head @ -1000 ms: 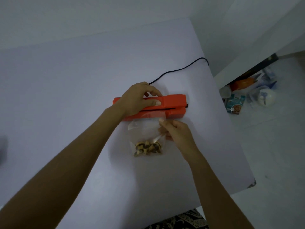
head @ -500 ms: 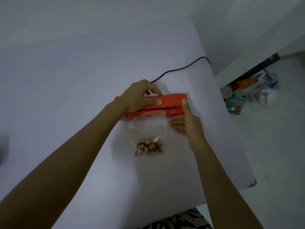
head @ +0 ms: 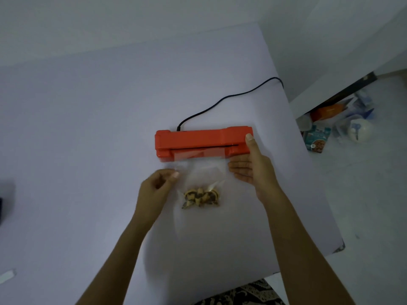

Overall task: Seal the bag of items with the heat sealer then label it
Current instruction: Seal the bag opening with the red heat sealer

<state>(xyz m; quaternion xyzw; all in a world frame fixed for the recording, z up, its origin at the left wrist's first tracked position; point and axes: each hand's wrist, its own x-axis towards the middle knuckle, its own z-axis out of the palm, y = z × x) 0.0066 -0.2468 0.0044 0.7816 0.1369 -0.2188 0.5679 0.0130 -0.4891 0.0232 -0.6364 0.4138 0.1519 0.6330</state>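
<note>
An orange heat sealer (head: 198, 139) lies across the white table (head: 88, 128), lid down. The open end of a clear plastic bag (head: 202, 172) sits in its slot; small brown and yellow items (head: 201, 198) bunch at the bag's near end. My right hand (head: 251, 166) rests against the sealer's right end, thumb on top of it and fingers flat beside the bag. My left hand (head: 157, 186) pinches the bag's upper left corner, just below the sealer.
A black power cord (head: 226, 99) runs from the sealer's back to the table's right edge. Packets and a white round object (head: 359, 129) lie on the floor at right. A dark object (head: 1, 208) sits at the table's far left.
My left hand has come off the sealer's lid and dropped to the bag's left corner. My right hand moved from the bag to the sealer's right end and stays there.
</note>
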